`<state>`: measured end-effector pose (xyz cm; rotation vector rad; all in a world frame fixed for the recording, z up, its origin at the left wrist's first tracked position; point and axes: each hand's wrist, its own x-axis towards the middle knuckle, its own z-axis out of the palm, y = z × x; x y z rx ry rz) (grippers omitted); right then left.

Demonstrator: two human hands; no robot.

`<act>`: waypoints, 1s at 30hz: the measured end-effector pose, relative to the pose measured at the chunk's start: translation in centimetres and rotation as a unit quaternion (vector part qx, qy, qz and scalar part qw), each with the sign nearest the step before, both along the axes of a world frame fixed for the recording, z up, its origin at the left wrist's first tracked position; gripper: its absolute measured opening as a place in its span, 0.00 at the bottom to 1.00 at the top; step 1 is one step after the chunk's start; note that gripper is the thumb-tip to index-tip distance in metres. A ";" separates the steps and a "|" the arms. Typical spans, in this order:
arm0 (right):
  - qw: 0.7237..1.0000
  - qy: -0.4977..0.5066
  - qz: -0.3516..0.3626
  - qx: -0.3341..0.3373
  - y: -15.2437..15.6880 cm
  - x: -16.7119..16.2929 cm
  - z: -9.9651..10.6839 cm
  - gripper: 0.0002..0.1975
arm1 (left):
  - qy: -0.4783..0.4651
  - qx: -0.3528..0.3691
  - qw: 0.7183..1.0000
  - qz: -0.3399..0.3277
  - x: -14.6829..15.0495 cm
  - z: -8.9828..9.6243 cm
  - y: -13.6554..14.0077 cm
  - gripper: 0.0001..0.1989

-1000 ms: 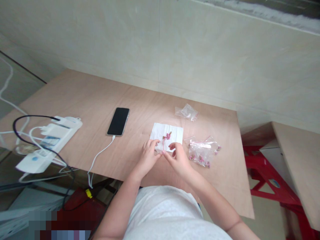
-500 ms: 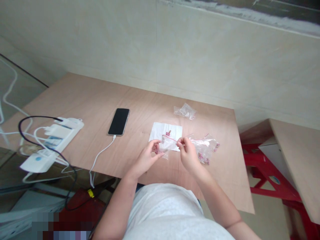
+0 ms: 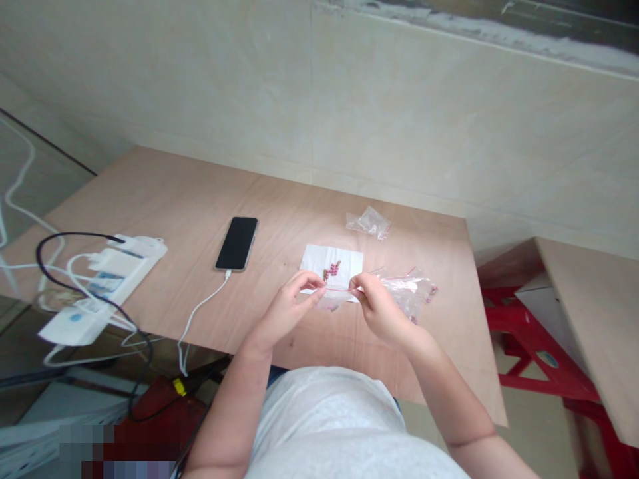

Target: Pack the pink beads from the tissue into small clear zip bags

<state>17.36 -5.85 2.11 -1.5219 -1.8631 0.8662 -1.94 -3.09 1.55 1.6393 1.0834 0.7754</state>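
Note:
Between my two hands is a small clear zip-lock bag (image 3: 333, 299) with a red line along its top edge. My left hand (image 3: 294, 299) pinches the left end of that edge, and my right hand (image 3: 372, 301) pinches the right end. Just beyond the bag, small pink and gold-brown pieces (image 3: 333, 269) lie on a white paper sheet (image 3: 312, 258). They are too small to name surely. Part of the sheet is hidden by my hands and the bag. Beside my right hand lie more clear bags (image 3: 407, 287) with pink pieces in or by them.
A crumpled clear bag (image 3: 370, 222) lies further back on the wooden table (image 3: 279, 199). To the left are a phone (image 3: 237, 243) on a white cable and a power strip (image 3: 107, 286) with several cords. A red stool (image 3: 529, 346) stands under the table at right.
The bag has come nearer to me and its red edge is now level, held at both ends. My left hand has shifted along to that edge. More of the pink pieces on the paper show.

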 end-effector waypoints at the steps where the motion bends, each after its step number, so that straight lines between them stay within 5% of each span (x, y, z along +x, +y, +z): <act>1: 1.000 0.021 -0.010 -0.008 0.0 0.0 -0.1 0.05 | 0.002 -0.013 1.000 -0.005 0.2 0.0 0.2 0.08; 8: 0.961 0.241 -0.097 -0.091 -0.2 -1.2 -0.7 0.08 | 0.025 -0.033 0.999 0.003 1.4 -0.3 0.1 0.06; 21: 0.925 0.337 -0.111 -0.140 -0.2 -1.6 -0.5 0.08 | -0.010 -0.077 0.990 -0.117 1.9 1.9 -0.5 0.11; 30: 0.881 0.414 -0.136 -0.184 -0.8 -1.3 1.1 0.09 | -0.052 -0.088 0.993 -0.062 1.7 2.3 -0.2 0.10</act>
